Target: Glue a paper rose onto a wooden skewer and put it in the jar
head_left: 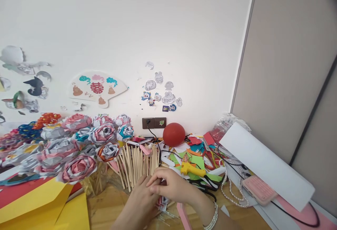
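Observation:
My left hand (pixel 142 195) and my right hand (pixel 172 186) meet low over the table, just in front of the wooden sticks (pixel 143 161). Across the back of the left hand lie the curled fingers of the right. Left fingers are bent down and mostly hidden beneath. Both hands look closed, but what they hold is covered. Below them shows a small piece of pink and white paper (pixel 162 203), and I cannot tell whether it is held. Beside my right wrist, which wears a beaded bracelet (pixel 212 216), a pink paper strip (pixel 183 216) lies on the table.
Folded paper flowers (pixel 79 167) crowd the left, behind yellow paper (pixel 34 202). A yellow glue gun (pixel 192 169) rests on coloured scraps, near a red balloon (pixel 174 134). At right are a pearl string (pixel 231 195), a pink keypad-like object (pixel 259 189), a white board (pixel 267 167) and black cables.

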### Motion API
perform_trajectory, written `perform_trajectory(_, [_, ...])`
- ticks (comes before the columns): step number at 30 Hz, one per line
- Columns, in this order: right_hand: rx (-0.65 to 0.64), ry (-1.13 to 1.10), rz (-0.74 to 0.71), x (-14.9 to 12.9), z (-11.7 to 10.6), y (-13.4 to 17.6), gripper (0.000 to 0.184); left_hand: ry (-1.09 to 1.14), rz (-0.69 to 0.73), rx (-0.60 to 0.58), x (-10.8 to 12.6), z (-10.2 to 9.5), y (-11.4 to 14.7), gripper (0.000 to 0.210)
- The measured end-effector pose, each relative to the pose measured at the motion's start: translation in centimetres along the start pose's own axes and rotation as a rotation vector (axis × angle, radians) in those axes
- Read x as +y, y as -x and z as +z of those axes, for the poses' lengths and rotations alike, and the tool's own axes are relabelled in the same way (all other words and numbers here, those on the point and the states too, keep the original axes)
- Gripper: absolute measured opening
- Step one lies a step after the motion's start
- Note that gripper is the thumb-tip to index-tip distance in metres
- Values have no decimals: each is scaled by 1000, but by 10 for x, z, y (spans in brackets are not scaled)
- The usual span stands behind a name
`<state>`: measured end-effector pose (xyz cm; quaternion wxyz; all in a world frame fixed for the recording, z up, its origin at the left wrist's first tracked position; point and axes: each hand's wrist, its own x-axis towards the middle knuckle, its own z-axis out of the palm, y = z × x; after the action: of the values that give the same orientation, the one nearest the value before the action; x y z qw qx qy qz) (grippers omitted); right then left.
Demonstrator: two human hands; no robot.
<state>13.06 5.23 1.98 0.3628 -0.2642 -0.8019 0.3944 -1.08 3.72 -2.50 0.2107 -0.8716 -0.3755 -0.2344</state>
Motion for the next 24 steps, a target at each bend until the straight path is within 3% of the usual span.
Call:
perform_trajectory(2, [-24, -29, -9, 0, -4, 0, 10, 12, 35, 33, -1, 1, 0, 30])
perform_trajectory(5, [78, -50, -8, 5, 3, 0, 4, -4, 82, 61, -4, 5, 4, 27])
perform_trajectory(8, [196, -54, 38, 11, 18, -1, 14, -11, 90, -21, -4, 11, 7, 28])
perform_trajectory(11, [230, -24, 114, 14, 23, -2, 23, 55, 82, -107, 1, 10, 7, 29])
perform_trajectory(15, [192, 77, 64, 8, 0, -2, 31, 444, -163, -83, 11, -4, 0, 39])
perform_trajectory(19, [295, 97, 53, 3, -31, 6, 30, 886, -408, -31, 15, -19, -7, 38])
perform_trajectory(24, [120, -12, 72, 20, -32, 40, 42, 1000, -565, 115, 15, -18, -10, 44])
